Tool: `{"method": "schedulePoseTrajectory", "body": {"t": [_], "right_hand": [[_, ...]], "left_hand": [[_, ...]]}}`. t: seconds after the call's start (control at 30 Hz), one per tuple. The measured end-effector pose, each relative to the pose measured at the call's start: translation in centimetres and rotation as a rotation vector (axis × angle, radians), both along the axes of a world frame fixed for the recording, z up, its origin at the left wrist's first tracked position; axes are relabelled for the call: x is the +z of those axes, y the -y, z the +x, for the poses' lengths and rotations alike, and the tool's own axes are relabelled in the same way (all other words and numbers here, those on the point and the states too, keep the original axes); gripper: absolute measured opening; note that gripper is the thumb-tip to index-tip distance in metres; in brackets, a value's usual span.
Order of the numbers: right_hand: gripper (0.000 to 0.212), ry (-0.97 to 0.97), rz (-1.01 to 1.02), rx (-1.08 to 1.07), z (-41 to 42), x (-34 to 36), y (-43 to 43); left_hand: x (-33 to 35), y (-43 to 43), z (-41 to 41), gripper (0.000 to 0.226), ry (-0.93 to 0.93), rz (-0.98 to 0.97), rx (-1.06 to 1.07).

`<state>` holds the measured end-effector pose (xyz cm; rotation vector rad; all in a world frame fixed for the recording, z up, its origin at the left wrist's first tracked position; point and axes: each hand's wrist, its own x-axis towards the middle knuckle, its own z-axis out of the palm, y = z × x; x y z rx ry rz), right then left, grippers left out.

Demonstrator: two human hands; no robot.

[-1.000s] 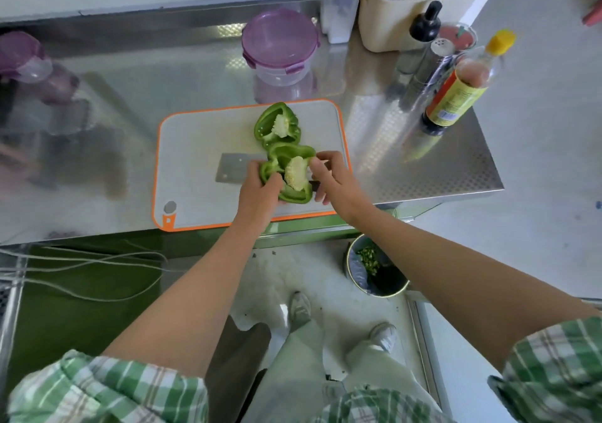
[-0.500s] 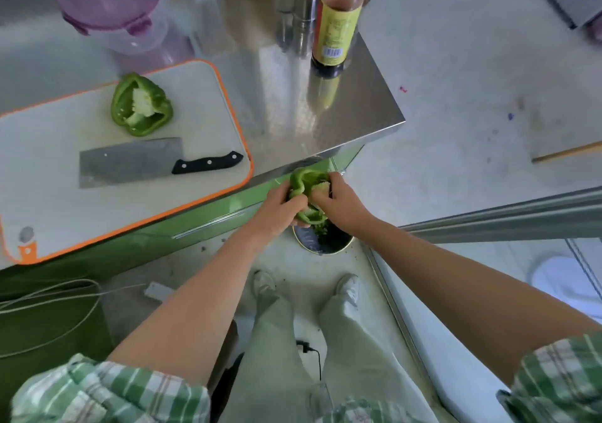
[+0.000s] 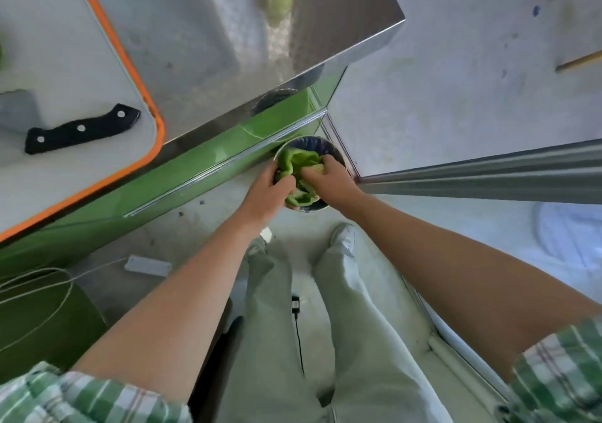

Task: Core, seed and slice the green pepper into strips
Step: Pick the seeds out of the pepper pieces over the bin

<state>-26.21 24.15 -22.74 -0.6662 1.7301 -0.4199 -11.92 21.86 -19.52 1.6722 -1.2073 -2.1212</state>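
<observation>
At the left, the cutting board (image 3: 65,47) lies on the steel worktop (image 3: 228,31), and the knife (image 3: 81,128) rests on it near its front right corner; no hand touches it. One second ago both hands held a pepper half on this board. Now they have carried it over the front edge of the worktop and down, below its front right corner. The left hand (image 3: 267,191) grips the pepper half (image 3: 294,165) from its left side, fingers curled round the wall. The right hand (image 3: 329,178) pinches the pale core inside it. Directly under them stands the bin (image 3: 321,144) on the floor. I judge that coring of this half is now in progress, so that core and seeds fall into the bin. The slicing is not yet begun.
</observation>
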Motion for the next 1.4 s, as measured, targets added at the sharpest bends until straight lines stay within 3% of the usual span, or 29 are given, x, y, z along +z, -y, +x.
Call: {"method": "schedulePoseTrajectory", "body": {"t": [0.2, 0.33, 0.5, 0.7, 0.97, 1.1, 1.27, 1.4], "right_hand": [[0.036, 0.043, 0.072, -0.009, -0.8, -2.5, -1.0], [0.062, 0.044, 0.126, 0.040, -0.6, -3.1, -0.1], [0.034, 0.106, 0.090, 0.002, -1.5, -3.9, -0.6], [0.042, 0.058, 0.058, -0.037, -1.3, -4.2, -0.9], [0.027, 0.132, 0.082, -0.121, -1.1, -4.7, -1.2], [0.022, 0.242, 0.072, -0.144, -1.5, -4.5, -1.1], [0.041, 0.508, 0.160, -0.177, -2.6, -4.7, -1.5], [0.034, 0.493, 0.169, -0.215, -2.2, -4.7, -1.4]], "left_hand": [[-2.0, -0.6, -0.9, 0.041, 0.018, 0.074, -0.010], [-3.3, -1.0, -1.3, 0.031, 0.005, 0.083, 0.069], [-3.8, -0.4, -0.7, 0.043, 0.041, 0.104, 0.074], [-4.5, -0.9, -0.4, 0.036, 0.000, 0.116, 0.077], [-4.8, -0.9, 0.0, 0.033, -0.010, 0.120, 0.122], [-5.0, -0.6, 0.4, 0.045, 0.005, 0.147, 0.155], [-5.2, -0.3, 0.6, 0.041, 0.002, 0.163, 0.193], [-5.3, -0.3, 0.4, 0.039, 0.005, 0.138, 0.156]]}}
